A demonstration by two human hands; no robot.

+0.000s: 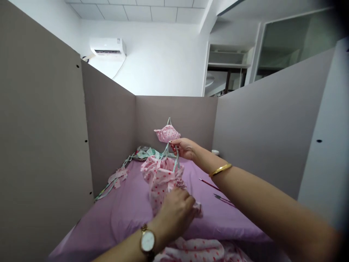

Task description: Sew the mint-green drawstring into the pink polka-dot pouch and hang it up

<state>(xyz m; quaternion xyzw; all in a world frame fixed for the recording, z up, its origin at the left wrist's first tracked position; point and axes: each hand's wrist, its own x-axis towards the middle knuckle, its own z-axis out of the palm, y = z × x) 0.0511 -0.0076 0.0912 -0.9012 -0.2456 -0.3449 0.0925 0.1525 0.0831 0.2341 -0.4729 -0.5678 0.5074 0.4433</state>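
A pink fabric piece with red dots and pale green straps, like a small strappy top [159, 180], hangs between my hands above the purple cloth [131, 211]. My right hand [184, 148] pinches its straps at the top, fingertips together. Lower down, my left hand [177, 205] is closed around the gathered side of the same fabric; a ruffled end shows past the fingers. Behind my right hand, a similar dotted piece [167, 134] hangs by a strap on the back panel. More dotted fabric [196, 251] lies bunched at the near edge.
Grey panels [109, 120] enclose the left, back and right sides. Pale green strips [148, 153] are heaped at the back left, with a pink scrap [119, 176] beside the left panel. Thread snips [222, 198] and a thin red tool [209, 184] lie under my right forearm.
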